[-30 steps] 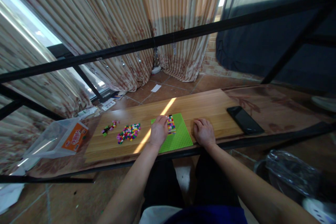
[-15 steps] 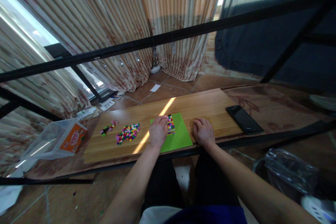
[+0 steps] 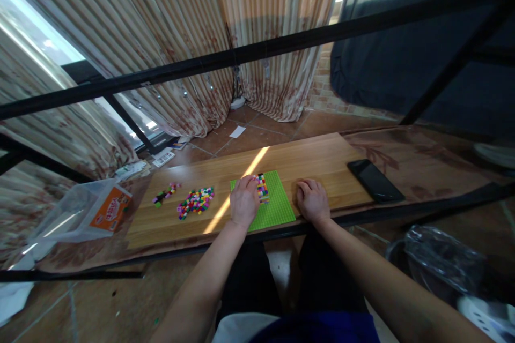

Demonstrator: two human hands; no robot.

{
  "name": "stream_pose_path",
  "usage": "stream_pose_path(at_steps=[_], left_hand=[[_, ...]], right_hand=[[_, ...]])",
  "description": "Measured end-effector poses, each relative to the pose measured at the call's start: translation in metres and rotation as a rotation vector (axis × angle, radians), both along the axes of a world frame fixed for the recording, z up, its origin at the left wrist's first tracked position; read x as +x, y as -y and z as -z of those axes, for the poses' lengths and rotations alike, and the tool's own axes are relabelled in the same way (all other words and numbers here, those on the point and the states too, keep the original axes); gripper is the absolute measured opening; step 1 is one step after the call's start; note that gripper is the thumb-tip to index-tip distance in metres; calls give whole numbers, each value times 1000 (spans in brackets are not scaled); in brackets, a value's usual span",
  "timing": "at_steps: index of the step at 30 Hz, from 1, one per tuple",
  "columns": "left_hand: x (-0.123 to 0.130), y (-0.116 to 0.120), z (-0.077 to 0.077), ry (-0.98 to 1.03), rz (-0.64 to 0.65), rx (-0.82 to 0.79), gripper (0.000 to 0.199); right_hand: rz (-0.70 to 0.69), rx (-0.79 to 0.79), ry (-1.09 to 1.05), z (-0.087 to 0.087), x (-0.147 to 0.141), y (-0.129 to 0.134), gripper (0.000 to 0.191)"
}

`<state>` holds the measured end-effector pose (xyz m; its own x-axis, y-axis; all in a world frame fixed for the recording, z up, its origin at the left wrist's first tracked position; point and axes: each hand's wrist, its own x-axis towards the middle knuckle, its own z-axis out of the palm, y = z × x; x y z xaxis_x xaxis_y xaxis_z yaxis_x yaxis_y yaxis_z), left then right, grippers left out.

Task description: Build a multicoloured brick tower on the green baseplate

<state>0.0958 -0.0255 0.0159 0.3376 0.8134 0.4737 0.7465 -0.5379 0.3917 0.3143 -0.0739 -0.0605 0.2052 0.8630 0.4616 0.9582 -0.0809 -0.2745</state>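
Note:
A green studded baseplate (image 3: 277, 206) lies on the wooden board (image 3: 314, 155), near its front edge. Rows of small coloured bricks (image 3: 263, 188) stand on its upper part. Over the left side of the plate is my left hand (image 3: 244, 201), its fingers closed at the left edge of the brick rows; whatever they pinch is too small to make out. My right hand (image 3: 313, 201) rests on the board just right of the plate, fingers curled in, with nothing visible in it. Loose coloured bricks (image 3: 196, 202) lie in a pile to the left, and a smaller group (image 3: 166, 194) lies beyond them.
A black phone (image 3: 375, 180) lies at the board's right end. At the far left stands a clear plastic box (image 3: 82, 211) with an orange label. A black metal bar (image 3: 273, 47) crosses beyond the board. A bin with a clear bag (image 3: 444, 257) is at the lower right.
My left hand has shifted very slightly to the right and away from me over the brick rows. My right hand stays in place. The view has tilted a little.

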Motion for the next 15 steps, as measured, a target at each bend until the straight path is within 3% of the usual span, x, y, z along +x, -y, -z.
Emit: stream_pose_path(at_steps=[5,8,12,15], left_hand=[[-5,10,-1,88,19,-13,27],[-22,22,2,165,-67,8,30],[-68,37,18,226,-296,-27,28],[-109,43,31,186,-576,-124,24]], right_hand=[[-12,18,5,1,1,-1,25],[-12,26,15,3,3,-1,25],[-24,39,45,8,6,0,26],[-27,56,66,12,9,0,26]])
